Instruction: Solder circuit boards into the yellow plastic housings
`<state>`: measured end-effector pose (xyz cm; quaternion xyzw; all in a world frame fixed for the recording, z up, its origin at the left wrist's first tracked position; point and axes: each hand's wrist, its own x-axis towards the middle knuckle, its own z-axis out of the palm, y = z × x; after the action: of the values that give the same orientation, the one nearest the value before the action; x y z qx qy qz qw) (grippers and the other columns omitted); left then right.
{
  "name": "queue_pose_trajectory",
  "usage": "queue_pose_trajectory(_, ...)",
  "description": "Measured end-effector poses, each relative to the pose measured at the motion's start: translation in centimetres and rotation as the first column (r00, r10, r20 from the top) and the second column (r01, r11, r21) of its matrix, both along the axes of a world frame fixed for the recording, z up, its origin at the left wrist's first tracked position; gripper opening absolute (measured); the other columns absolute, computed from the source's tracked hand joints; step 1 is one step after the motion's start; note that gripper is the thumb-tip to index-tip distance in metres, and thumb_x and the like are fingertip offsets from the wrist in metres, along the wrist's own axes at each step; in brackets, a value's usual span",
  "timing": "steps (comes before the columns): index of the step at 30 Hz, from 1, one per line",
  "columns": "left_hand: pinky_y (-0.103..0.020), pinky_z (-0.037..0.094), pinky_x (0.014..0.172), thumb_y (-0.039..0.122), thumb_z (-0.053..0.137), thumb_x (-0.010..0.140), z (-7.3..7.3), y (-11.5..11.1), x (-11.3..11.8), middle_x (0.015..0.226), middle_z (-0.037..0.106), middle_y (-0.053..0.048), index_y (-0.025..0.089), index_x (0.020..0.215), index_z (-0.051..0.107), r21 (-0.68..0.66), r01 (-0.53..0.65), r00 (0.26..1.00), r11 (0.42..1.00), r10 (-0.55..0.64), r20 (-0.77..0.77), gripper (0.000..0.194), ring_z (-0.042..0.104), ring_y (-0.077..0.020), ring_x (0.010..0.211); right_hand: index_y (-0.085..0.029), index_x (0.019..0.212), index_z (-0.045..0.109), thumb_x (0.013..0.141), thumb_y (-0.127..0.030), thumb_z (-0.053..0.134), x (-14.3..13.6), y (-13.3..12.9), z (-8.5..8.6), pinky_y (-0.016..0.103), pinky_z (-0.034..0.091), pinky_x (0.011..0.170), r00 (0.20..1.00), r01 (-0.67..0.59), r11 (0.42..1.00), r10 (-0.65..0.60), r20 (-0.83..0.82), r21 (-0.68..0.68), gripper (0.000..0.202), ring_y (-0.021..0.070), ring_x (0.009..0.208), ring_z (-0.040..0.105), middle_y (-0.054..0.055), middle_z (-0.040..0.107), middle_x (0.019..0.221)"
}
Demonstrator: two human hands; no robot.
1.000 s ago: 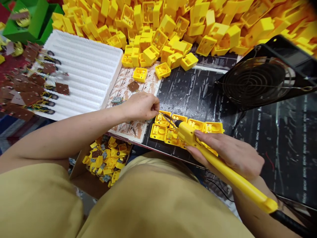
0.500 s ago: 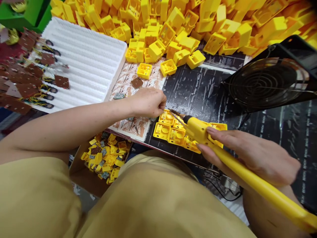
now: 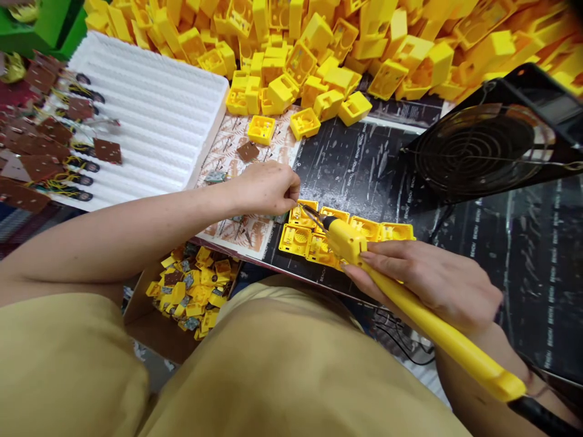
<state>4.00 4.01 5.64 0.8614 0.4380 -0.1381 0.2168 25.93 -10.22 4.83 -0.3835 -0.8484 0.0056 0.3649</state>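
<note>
My right hand (image 3: pixel 423 276) is wrapped round a long yellow soldering tool (image 3: pixel 392 285) with a black collar and a thin metal tip. That tip reaches the upper left one of several open yellow cases (image 3: pixel 296 239), which sit in two rows at the black board's front edge. Just above and left of the same case, my left hand (image 3: pixel 273 188) is closed in a pinch. What its fingers hold, if anything, is too small to make out.
Yellow housings (image 3: pixel 300 57) are heaped at the back. A black fan (image 3: pixel 473 145) stands at the right, a white ridged foam tray (image 3: pixel 155 115) with brown boards (image 3: pixel 50 139) at the left. Below the table edge, a cardboard box (image 3: pixel 155 331) holds yellow parts.
My right hand has moved left with the tool, bringing its tip over the upper left case. The left hand stays pinched near that case. The view has shifted slightly.
</note>
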Motion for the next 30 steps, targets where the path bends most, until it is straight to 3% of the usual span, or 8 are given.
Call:
queue_pose_trajectory(7,-0.027,0.041,0.071,0.026,0.066,0.084,-0.01,0.01,-0.31,0.079,0.074,-0.002,0.019,0.092,0.078,0.0,-0.016,0.999,1.0,0.016,0.041,0.017,0.067,-0.0173,0.078,-0.012,0.089,0.063,0.079,-0.013,0.083,0.11,0.41,0.43,0.022,0.06,0.065,0.997,-0.067,0.997,0.066,0.029,0.034,0.022,0.0129,0.068,0.069,0.006,0.071,0.075)
queue_pose_trajectory(21,-0.027,0.041,0.069,0.022,0.067,0.082,-0.02,-0.01,-0.59,0.077,0.073,-0.002,0.018,0.09,0.078,-0.042,-0.056,0.994,0.998,0.059,0.089,0.014,0.067,-0.0173,0.075,-0.01,0.088,0.063,0.078,-0.012,0.083,0.23,0.48,0.92,0.022,0.059,0.064,0.999,-0.051,0.999,0.051,0.014,0.007,0.022,0.0126,0.065,0.068,0.006,0.07,0.073)
queue_pose_trajectory(30,-0.028,0.041,0.069,0.025,0.065,0.082,-0.29,0.17,-0.33,0.079,0.074,-0.002,0.02,0.091,0.078,-0.016,-0.034,0.999,0.999,0.034,0.043,0.016,0.067,-0.0181,0.078,-0.012,0.09,0.063,0.08,-0.013,0.081,0.11,0.43,0.89,0.022,0.059,0.066,0.997,-0.072,0.997,0.072,0.024,0.02,0.021,0.0121,0.066,0.068,0.005,0.07,0.076)
